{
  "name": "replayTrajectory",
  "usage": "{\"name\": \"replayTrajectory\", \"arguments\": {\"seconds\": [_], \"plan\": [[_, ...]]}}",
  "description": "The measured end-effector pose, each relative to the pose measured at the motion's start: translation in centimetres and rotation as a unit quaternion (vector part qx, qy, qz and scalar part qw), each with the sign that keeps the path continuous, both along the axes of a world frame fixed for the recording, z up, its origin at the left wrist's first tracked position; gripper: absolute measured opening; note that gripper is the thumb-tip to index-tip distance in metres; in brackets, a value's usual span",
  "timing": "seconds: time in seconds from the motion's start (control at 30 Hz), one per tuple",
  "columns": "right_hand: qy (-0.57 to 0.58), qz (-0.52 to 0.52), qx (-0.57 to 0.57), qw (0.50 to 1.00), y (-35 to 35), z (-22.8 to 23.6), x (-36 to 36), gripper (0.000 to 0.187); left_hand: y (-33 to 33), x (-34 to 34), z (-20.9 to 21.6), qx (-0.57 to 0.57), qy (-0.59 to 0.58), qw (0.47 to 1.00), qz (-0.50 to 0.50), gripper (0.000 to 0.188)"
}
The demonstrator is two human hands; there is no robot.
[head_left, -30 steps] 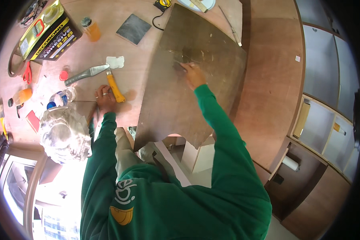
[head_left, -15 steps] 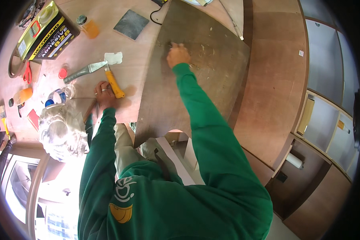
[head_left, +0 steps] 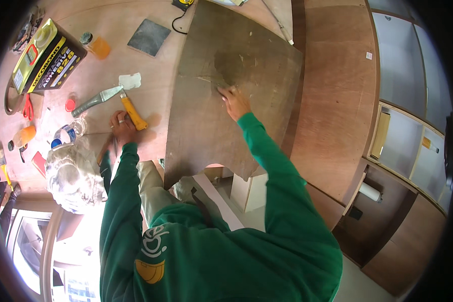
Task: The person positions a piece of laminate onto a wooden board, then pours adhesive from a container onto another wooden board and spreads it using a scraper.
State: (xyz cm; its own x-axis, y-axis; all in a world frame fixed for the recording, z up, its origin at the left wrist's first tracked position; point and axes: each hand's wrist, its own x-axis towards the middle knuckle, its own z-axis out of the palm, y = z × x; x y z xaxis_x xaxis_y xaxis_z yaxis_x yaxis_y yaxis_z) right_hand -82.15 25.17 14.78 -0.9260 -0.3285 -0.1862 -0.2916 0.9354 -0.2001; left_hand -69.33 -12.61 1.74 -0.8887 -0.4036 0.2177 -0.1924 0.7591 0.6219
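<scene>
A large brown board (head_left: 201,131) with a curved cut-out at its near edge lies on the workbench. Over its middle is my right hand (head_left: 236,103), fingers pinched together; a small dark tip shows at them, too little to name. Just beyond lies a darker patch with pale smears. My left hand (head_left: 122,128) rests on the bench left of the board, fingers laid out and holding nothing. Beside it lies a yellow-handled tool (head_left: 134,114), its handle close to my fingers. A grey-green handled putty knife (head_left: 96,100) lies further left, its blade near a pale patch.
A yellow-black adhesive can (head_left: 49,58), a jar of orange liquid (head_left: 98,46), a dark square sheet (head_left: 149,37) and a tape measure (head_left: 183,4) stand or lie around the bench. Red scissors (head_left: 28,106), a plastic bottle (head_left: 68,133) and a crumpled plastic bag (head_left: 73,173) are at left. Shelving (head_left: 400,131) is at right.
My right hand has moved toward me and slightly right across the board, uncovering the dark patch. My left hand stays by the yellow handle. The whole view has shifted slightly.
</scene>
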Motion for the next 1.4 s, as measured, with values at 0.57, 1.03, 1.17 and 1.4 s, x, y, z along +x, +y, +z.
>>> {"name": "replayTrajectory", "arguments": {"seconds": [0.57,1.03,1.17,1.4], "plan": [[0.007,0.183,0.13,0.975,13.8,-0.9,-11.0,0.052,0.3,-0.4,0.8,-0.032,-0.034,0.999,-0.005,0.021],[-0.012,-0.117,0.07,0.991,24.4,1.2,0.3,0.062,1.2,-0.9,2.2,-0.056,-0.042,0.998,-0.004,0.021],[0.029,-0.093,0.083,0.992,23.0,-1.5,3.9,0.057,1.0,-0.9,1.6,-0.064,-0.058,0.996,0.003,0.019],[0.041,-0.05,0.098,0.993,21.5,2.3,-4.9,0.049,0.8,-0.4,1.0,-0.064,-0.045,0.997,-0.019,0.014]]}}
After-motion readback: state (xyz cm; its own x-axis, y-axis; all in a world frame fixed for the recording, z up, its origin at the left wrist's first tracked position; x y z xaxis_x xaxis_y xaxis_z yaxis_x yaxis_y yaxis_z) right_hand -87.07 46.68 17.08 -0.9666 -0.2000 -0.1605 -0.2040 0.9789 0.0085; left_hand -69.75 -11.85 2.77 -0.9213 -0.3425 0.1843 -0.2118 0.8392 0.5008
